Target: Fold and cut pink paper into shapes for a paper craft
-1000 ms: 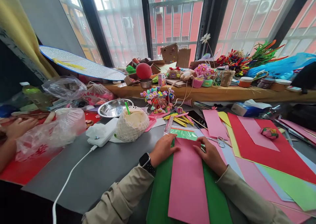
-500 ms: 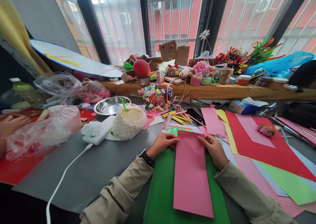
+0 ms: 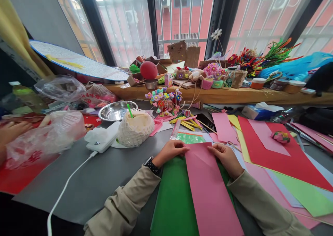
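A long strip of pink paper (image 3: 208, 184) slants down toward me over a green sheet (image 3: 173, 197). My left hand (image 3: 171, 152) pinches its top left corner between thumb and fingers; a watch with a dotted band sits on that wrist. At the top right corner, my right hand (image 3: 227, 158) grips the same paper with thumb and forefinger. Just past the paper's top edge lie a green packet with an orange strip (image 3: 191, 137) and a pink ruler (image 3: 176, 129). Close to my right hand is a pair of scissors (image 3: 231, 144).
To the left stand a coconut in foam netting (image 3: 136, 128), a white device with a cable (image 3: 101, 140) and a metal plate (image 3: 117, 110). Red card (image 3: 299, 159) and other coloured sheets spread on the right. Another person's hand (image 3: 15, 128) shows at far left. Crafts line the ledge (image 3: 221, 96).
The pink paper's lower end has swung right and toward me, past the bottom of the view. Its top edge now looks flatter. Both hands keep their corners, almost in place.
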`<state>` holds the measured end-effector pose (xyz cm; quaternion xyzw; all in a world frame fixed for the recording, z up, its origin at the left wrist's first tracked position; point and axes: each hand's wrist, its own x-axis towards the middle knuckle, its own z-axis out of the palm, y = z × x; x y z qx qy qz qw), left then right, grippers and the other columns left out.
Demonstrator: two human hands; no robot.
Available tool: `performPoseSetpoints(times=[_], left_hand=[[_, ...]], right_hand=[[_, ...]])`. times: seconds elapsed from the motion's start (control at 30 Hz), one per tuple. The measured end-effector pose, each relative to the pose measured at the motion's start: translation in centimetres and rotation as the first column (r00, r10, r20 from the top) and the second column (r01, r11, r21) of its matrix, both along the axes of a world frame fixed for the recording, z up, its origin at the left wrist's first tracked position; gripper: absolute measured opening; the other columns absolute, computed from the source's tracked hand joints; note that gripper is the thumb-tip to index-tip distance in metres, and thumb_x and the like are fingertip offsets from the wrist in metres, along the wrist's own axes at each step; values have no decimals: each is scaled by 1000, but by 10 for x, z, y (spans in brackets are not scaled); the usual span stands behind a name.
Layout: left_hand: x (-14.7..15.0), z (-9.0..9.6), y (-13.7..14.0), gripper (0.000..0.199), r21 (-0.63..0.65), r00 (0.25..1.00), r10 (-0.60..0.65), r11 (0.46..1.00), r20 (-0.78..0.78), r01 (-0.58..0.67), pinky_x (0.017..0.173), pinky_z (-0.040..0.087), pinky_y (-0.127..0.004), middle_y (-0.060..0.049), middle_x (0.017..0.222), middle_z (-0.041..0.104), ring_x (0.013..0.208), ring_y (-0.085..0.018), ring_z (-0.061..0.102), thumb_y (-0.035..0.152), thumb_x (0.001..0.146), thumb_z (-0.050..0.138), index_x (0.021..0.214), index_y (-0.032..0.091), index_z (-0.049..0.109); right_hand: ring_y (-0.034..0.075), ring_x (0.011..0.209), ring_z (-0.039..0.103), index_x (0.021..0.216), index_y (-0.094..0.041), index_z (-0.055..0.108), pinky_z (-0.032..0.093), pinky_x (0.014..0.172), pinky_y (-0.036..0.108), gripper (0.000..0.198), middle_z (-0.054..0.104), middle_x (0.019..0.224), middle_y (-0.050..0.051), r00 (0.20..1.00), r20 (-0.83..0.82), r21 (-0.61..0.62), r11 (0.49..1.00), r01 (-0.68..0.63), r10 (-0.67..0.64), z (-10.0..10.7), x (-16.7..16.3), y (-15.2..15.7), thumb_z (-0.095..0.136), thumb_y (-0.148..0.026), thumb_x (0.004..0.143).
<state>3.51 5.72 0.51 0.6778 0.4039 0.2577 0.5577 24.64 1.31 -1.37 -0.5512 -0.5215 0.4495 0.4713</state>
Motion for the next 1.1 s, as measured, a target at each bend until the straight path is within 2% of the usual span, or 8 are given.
performPoseSetpoints(times=[0.13,0.23,0.47,0.6,0.8,0.93,1.1], left_hand=[[1,3,-2,27,115,995,-78,990,-58,84,54,37,-17,-1,68,60,61,-9,51,36,66,57,75,12,63],[1,4,-4,24,147,981,-160,973,-113,176,57,37,-17,-1,68,61,63,-10,51,34,67,56,74,12,64],[-2,1,-1,23,173,988,-123,975,-93,137,56,36,-17,-1,67,59,61,-10,50,32,68,55,71,11,61],[2,2,-5,24,173,974,-188,962,-131,209,51,33,-16,1,63,55,58,-8,46,33,68,55,72,10,60],[11,3,-13,27,298,948,-204,914,-245,274,48,28,-16,3,54,49,53,-7,40,36,70,54,67,10,60],[4,7,-13,28,271,962,-198,931,-187,244,51,31,-16,2,60,52,57,-8,42,36,73,50,69,10,60],[3,5,-11,30,252,934,-275,910,-227,329,46,26,-15,4,55,46,52,-6,37,38,73,50,68,9,59]], right_hand=[[8,47,37,56,-16,48,27,45,21,28,43,50,-5,983,141,38,991,-128,121,0,-6,-2,56,-42,64],[9,49,39,58,-16,50,28,46,21,26,46,52,-4,959,221,62,979,-193,175,1,-13,-5,54,-39,67],[9,52,40,63,-15,51,29,47,20,25,47,56,-4,937,254,74,962,-264,238,6,-13,-5,49,-39,72],[10,54,42,62,-15,53,31,49,21,24,50,57,-2,904,308,68,941,-332,297,7,-15,-7,49,-37,72],[11,57,44,63,-15,54,31,51,21,24,53,59,-1,846,402,82,907,-414,349,6,-21,-11,49,-36,73],[10,56,42,63,-15,53,30,50,20,27,50,58,-2,803,444,57,882,-468,397,9,-20,-12,44,-37,76],[8,52,37,63,-15,53,27,48,20,23,44,55,-4,731,487,21,830,-557,478,7,-22,-14,44,-33,76]])
